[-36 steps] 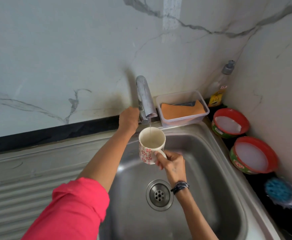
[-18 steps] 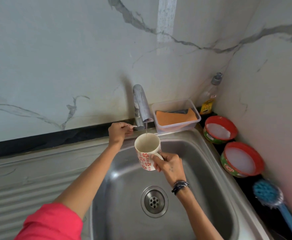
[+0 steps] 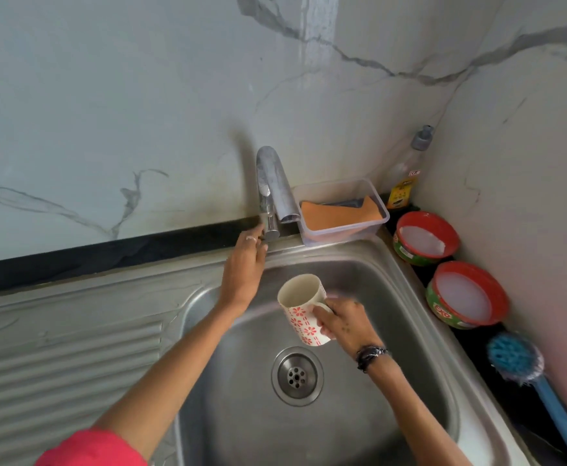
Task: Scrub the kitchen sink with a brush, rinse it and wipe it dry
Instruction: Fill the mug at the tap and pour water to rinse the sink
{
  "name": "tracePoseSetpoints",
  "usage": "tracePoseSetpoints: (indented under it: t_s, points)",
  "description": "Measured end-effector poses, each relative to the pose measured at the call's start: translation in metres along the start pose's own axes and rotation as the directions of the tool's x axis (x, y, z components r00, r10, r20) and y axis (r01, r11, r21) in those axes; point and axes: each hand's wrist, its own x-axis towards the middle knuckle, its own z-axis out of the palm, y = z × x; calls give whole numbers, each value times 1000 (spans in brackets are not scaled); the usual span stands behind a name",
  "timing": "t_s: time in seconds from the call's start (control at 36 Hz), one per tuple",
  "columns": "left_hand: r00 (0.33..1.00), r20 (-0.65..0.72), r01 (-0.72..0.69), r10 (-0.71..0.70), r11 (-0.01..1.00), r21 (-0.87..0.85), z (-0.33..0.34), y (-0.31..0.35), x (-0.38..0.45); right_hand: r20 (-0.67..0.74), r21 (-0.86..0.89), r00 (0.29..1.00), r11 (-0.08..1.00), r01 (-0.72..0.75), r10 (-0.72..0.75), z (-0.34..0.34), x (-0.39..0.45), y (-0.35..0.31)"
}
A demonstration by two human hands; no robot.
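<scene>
Steel tap [image 3: 277, 186] has stopped running; our left hand [image 3: 245, 264] still fingers its lever, our right hand [image 3: 341, 322] curls round the mug [image 3: 304, 309] over the sink [image 3: 406, 284] at centre frame. Rinsing comes next; brush [image 3: 514, 356] lies lower right.

Soft, even daylight, faint shadow behind the tap [image 3: 273, 183], wide-angle bending at edges.

Black counter [image 3: 470, 344] beside steel sink [image 3: 406, 274], two red tubs [image 3: 425, 238], blue brush [image 3: 514, 356]
</scene>
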Motion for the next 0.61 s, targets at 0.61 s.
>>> tracePoseSetpoints:
  t_s: [0.61]
  points:
    - [734, 576, -470, -360, 343, 813, -7, -79, -87, 115, -216, 976, 964, -157, 184, 31, 37, 2]
